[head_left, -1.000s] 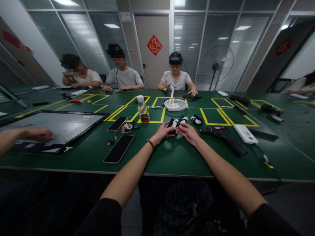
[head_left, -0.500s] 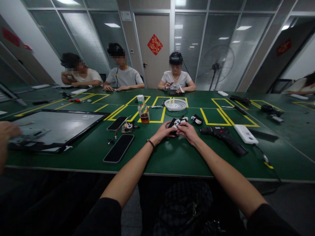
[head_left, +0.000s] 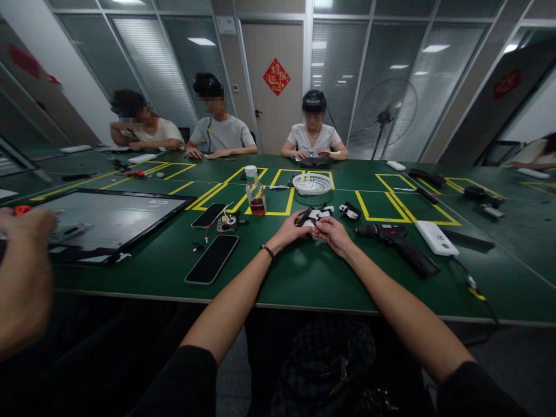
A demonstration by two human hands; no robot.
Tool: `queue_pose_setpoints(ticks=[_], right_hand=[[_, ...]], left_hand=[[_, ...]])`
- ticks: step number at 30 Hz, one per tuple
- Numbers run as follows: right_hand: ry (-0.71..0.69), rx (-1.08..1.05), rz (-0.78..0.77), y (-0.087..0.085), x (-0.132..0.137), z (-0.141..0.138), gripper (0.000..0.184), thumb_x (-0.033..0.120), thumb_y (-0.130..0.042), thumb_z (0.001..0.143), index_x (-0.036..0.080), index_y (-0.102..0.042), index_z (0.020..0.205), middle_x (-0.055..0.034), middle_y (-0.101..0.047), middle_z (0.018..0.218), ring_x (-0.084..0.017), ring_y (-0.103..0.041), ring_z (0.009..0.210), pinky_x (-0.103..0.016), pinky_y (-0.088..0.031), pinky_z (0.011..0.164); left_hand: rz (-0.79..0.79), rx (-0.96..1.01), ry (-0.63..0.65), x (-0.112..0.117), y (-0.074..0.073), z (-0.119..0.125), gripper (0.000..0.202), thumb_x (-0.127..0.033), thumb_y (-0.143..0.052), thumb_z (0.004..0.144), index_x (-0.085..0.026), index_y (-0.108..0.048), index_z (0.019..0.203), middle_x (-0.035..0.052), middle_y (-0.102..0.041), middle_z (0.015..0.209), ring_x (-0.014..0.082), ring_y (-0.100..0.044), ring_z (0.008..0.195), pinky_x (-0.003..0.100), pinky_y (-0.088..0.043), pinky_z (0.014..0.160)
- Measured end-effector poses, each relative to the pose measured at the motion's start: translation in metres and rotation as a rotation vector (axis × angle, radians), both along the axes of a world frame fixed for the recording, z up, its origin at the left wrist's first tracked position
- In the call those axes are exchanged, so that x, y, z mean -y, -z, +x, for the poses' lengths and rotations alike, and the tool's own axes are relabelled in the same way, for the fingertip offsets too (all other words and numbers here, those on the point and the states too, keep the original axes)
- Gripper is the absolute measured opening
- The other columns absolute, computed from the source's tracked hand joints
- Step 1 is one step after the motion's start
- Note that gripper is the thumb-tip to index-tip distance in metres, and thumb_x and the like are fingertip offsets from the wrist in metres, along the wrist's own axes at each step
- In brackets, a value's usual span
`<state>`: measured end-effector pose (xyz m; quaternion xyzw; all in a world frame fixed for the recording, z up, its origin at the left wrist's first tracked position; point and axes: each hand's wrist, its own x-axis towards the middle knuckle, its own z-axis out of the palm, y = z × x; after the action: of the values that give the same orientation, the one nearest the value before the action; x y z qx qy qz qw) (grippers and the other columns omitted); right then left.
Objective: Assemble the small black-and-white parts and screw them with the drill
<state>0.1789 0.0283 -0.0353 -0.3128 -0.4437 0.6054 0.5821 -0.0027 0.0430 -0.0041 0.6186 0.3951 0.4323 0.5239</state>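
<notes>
Inspector: Where the left hand point(head_left: 287, 231) and the right hand point(head_left: 333, 234) meet, what is held?

Operator: A small black-and-white device point(head_left: 315, 215). The fingers of both hands curl around it and pinch it from either side, low over the green surface point(head_left: 304, 278).

Inspector: Adjacent items?

Operator: White basket point(head_left: 313, 183) just beyond the device; bottle point(head_left: 256, 198) to the left of the basket. Black power screwdriver point(head_left: 397, 243) near the right hand, lying flat. Dark phone point(head_left: 212, 259) to the left of the left hand, also flat.
</notes>
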Motion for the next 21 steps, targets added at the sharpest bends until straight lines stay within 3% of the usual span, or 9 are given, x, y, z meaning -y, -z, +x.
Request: queue_pose_setpoints(ticks=[21], right_hand=[[0.043,-0.014,0.012,-0.0054,0.0041,-0.0022,0.032,0.029,-0.082,0.067,0.020,-0.060,0.088,-0.0009,-0.068,0.074,-0.014,-0.065,0.068,-0.030,-0.058,0.073]], left_hand=[[-0.061,0.059,0.007,0.0053,-0.0066,0.0008,0.080,-0.023,-0.084,0.062,-0.019,-0.051,0.135,0.0163,-0.061,0.121,0.0263,-0.064,0.098,0.043,-0.058,0.081]])
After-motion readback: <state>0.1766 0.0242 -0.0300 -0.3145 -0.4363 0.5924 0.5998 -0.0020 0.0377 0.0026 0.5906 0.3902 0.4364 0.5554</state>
